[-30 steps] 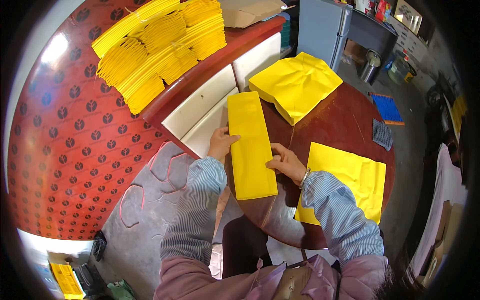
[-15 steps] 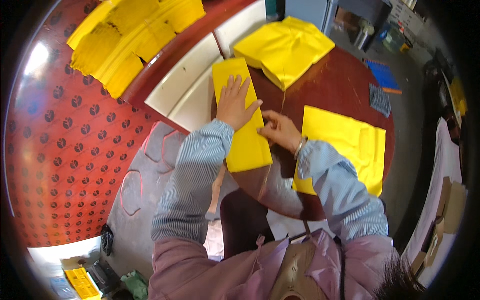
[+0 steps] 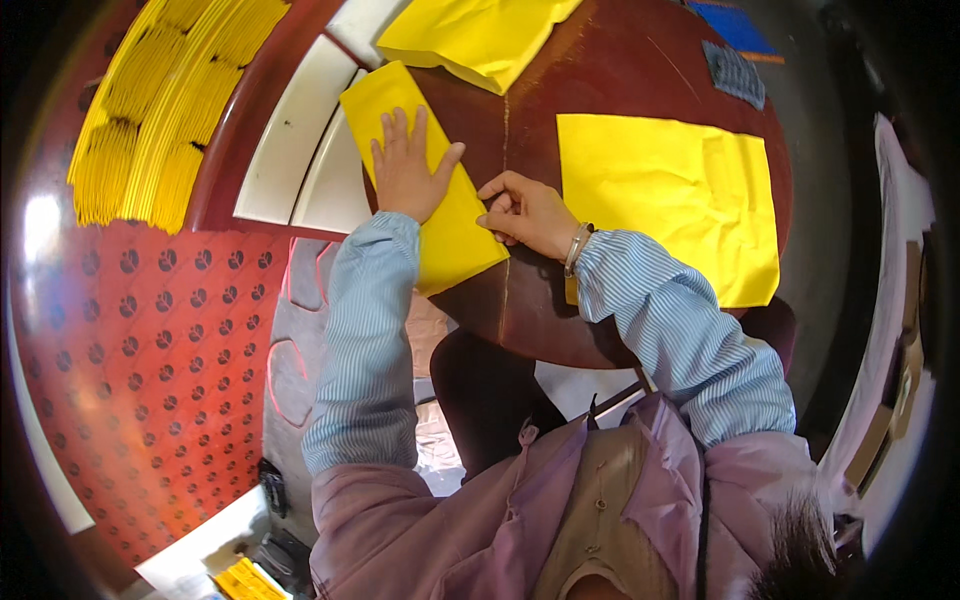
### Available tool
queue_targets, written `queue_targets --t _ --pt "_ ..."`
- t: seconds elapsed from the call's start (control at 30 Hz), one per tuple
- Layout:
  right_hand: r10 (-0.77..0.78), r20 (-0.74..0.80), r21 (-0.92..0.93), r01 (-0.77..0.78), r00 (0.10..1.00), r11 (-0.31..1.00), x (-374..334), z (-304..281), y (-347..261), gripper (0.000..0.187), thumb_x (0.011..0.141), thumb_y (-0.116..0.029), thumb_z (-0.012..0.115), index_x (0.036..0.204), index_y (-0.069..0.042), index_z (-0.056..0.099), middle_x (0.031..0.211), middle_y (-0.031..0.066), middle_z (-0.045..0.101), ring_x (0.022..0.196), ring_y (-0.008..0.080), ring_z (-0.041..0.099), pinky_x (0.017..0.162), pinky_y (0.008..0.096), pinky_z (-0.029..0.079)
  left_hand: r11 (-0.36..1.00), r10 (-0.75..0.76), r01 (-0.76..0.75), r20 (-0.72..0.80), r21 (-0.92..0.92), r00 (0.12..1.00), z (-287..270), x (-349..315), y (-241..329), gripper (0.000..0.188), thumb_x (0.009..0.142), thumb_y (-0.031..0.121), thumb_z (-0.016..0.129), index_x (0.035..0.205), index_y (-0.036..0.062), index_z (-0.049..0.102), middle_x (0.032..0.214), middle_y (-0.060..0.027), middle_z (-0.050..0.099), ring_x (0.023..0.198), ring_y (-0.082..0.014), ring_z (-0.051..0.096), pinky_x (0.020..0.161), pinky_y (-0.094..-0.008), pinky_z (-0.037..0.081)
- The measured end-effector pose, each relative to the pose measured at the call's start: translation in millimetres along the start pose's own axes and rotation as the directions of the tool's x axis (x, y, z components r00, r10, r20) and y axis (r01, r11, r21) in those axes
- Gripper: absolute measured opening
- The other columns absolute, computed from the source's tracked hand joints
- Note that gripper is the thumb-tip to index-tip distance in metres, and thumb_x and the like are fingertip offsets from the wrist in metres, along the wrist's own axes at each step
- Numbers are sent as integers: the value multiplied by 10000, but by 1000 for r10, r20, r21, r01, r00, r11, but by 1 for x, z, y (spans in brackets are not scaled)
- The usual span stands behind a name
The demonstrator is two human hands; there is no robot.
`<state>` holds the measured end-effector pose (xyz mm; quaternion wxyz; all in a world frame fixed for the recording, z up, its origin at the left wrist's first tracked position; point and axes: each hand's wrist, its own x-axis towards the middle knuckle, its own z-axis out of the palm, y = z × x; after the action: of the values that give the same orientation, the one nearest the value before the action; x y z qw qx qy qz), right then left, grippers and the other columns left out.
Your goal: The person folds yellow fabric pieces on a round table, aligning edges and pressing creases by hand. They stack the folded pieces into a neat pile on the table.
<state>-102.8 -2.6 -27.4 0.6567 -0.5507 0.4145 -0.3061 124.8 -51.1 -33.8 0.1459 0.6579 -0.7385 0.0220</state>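
Observation:
A long folded yellow sheet (image 3: 455, 245), paper or thin fabric, lies slanted on the round dark red table (image 3: 625, 60), its far end reaching over beside the white panels. My left hand (image 3: 408, 170) rests flat on its upper half, fingers spread and thumb stretched to the right. My right hand (image 3: 535, 217) is at its right edge, fingers curled in with the thumb close to them. Whether anything is between those fingertips is hidden. Just right of that hand lies a flat, creased yellow sheet (image 3: 665, 190), partly under my right forearm.
Another yellow piece (image 3: 475, 40) lies at the table's far side. To the left, a stack of folded yellow pieces (image 3: 165, 110) rests on a red patterned surface (image 3: 160, 350). White panels (image 3: 300, 140) stand between it and the table. A grey cloth (image 3: 735, 75) lies near the table's right edge.
My view has shifted, so the table sits higher in the picture. My left hand stays flat on the folded sheet. My right hand remains at its edge, its fingers curled in more.

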Motion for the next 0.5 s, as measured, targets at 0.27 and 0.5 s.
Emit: queue_targets --t 0.27,0.5 --pt "-298 -120 4 300 947 954 -57 0 9 336 950 -67 630 1277 -6 673 1195 228 684 1027 374 707 926 417 562 980 110 -130 -132 -152 985 -103 -51 43 536 937 214 789 1405 18 615 1399 -249 550 1331 -423 491 1135 -502 401" --pt "-300 -148 126 319 942 939 -105 14 41 328 951 -56 631 1274 6 633 1119 223 648 1002 384 692 893 437 560 1000 -1 1 56 9 998 -87 -121 121 778 759 235 951 1414 20 589 1281 -208 563 1227 -401 519 1061 -481 438"
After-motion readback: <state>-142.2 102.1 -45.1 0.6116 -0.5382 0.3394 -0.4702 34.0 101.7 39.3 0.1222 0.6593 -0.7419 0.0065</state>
